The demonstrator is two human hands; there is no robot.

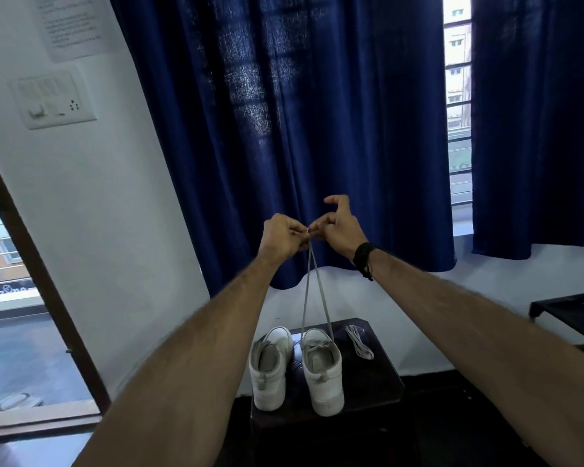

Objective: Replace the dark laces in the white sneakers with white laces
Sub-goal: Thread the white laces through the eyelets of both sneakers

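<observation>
Both hands raised high and close together: left hand (282, 235) and right hand (339, 227), each pinching an end of the lace (309, 291) between thumb and curled fingers, tips meeting side by side. Right index finger lifted clear above the pinch, holding nothing.

Two strands dropping from the pinch, spreading slightly, ending in the upper eyelets of the right-hand sneaker (322, 369). Long axis of the lace near vertical, drawn straight by the upward pull. Ends held level, most likely to check that both sides come out equal in length before tightening or tying; a judgement, not something shown. Lace colour pale grey in this light, apparently the new white one, though hard to tell for sure.

Further out, the left-hand sneaker (272, 365) standing just beside the first, heels toward the camera, toes toward the curtain (284, 112), no lace to be made out on it. Both shoes upright on a small dark stool (375, 382). On its right part, a loose bundle of white lace (359, 342), lying lengthwise front to back, near but apart from the laced shoe, probably kept ready for the other one. Black wristband (364, 259) on the right wrist.
</observation>
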